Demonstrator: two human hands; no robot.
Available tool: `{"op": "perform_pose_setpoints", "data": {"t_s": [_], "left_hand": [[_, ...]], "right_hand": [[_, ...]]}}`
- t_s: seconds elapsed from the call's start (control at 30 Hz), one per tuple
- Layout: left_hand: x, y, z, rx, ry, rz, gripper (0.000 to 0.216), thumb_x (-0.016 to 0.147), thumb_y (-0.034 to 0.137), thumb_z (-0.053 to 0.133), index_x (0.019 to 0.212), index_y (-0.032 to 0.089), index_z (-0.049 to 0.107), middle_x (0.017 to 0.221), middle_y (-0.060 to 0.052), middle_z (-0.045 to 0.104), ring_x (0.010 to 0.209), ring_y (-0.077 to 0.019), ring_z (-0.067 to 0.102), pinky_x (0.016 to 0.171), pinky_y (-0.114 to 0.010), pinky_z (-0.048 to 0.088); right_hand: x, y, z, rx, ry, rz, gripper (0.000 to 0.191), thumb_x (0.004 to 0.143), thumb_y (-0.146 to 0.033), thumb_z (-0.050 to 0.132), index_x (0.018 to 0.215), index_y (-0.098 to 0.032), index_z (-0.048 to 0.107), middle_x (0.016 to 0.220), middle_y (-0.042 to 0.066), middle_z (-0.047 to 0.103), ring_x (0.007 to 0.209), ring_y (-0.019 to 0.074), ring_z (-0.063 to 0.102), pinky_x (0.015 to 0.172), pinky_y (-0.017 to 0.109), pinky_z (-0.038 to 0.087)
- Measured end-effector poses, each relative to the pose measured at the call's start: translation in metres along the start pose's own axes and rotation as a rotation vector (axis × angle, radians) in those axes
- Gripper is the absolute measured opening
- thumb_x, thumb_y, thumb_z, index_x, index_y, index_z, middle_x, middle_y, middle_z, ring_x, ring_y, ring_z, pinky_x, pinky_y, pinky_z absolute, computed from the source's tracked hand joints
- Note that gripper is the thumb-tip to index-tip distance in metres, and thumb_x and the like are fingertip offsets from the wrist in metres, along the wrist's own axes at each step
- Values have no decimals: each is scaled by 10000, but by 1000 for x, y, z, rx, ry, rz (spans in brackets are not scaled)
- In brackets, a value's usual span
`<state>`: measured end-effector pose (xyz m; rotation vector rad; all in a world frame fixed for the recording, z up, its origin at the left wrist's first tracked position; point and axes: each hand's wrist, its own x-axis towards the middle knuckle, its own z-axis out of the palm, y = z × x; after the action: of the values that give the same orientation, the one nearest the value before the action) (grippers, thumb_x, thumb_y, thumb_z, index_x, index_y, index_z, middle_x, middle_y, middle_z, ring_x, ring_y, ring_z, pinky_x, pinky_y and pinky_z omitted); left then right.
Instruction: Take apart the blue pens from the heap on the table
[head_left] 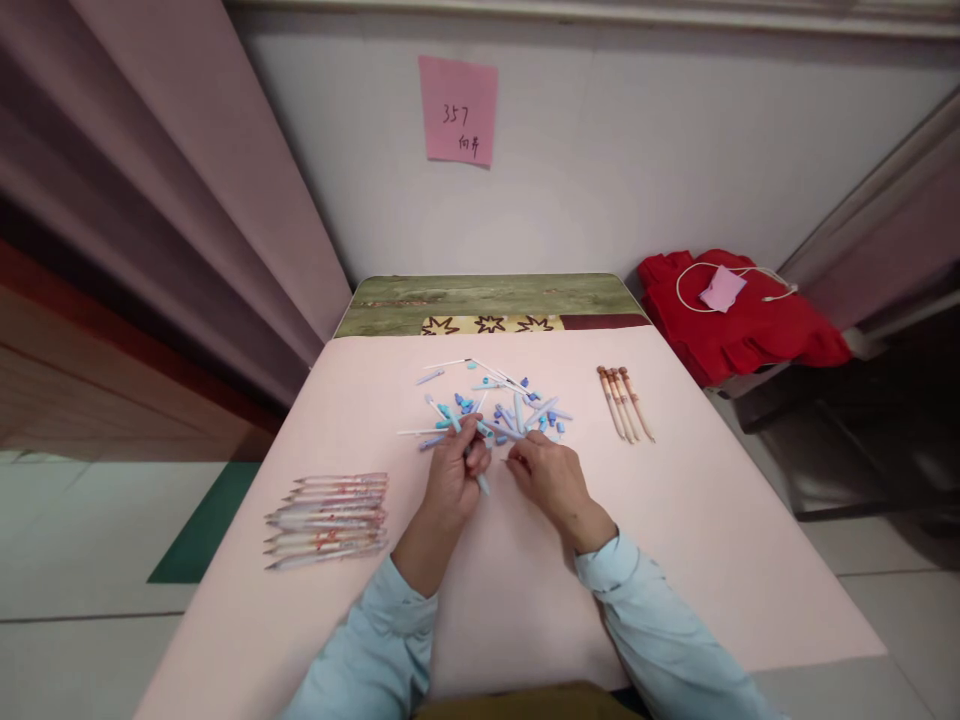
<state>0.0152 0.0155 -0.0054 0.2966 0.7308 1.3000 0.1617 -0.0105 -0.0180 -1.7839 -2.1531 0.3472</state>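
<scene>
My left hand (454, 470) is closed around a light blue pen barrel (481, 484) whose end sticks out below the fingers. Just to its right, my right hand (546, 472) is curled with its fingertips pinched on a thin part I cannot make out, at the near edge of a scattered heap of blue pen parts (501, 402): barrels, caps and white refills. Both hands rest on the pink table cover (697, 520), close together at the middle of the table.
A row of several finished white-and-red pens (330, 518) lies at the left. Several brown pens (625, 402) lie at the right. A red cloth with a white cable (739, 310) sits on a seat to the right. A pink note (458, 108) hangs on the wall.
</scene>
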Motion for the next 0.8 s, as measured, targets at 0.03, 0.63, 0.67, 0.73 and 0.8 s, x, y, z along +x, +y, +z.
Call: {"op": "perform_pose_setpoints", "data": {"t_s": [0.03,0.63,0.67,0.73,0.8], "left_hand": [[-1,1,0,-46,-6,-58,151,769,185,749,836,101,644,650,30,572,368,28,326,349,-113,252],[1,-4,-4,-175,-67,-139,96,804,147,711,835,111,627,651,35,573,368,28,319,348,-114,273],[1,-5,-4,-159,-67,-128,116,791,158,726,833,113,628,641,40,562,370,27,314,351,-116,268],[1,-6,-4,-126,-60,-106,154,763,171,755,829,113,628,618,52,531,379,23,316,356,-122,258],[0,-8,-4,-86,-56,-82,181,739,180,776,820,114,628,583,67,489,385,15,322,360,-130,250]], "right_hand": [[0,-1,-1,-4,13,-11,131,900,-257,570,880,-221,694,917,50,684,735,170,645,596,249,388],[-11,-34,-35,945,379,50,85,841,-271,677,889,-201,678,726,3,712,609,142,701,580,232,557],[-11,-35,-35,940,379,50,80,841,-268,677,884,-200,680,717,0,711,604,142,702,575,229,556],[-11,-35,-35,931,382,49,80,841,-268,678,882,-199,683,716,-2,714,600,141,703,577,228,558],[-11,-35,-36,902,387,47,79,842,-267,677,879,-198,688,720,-1,717,597,138,699,575,226,557]]}}
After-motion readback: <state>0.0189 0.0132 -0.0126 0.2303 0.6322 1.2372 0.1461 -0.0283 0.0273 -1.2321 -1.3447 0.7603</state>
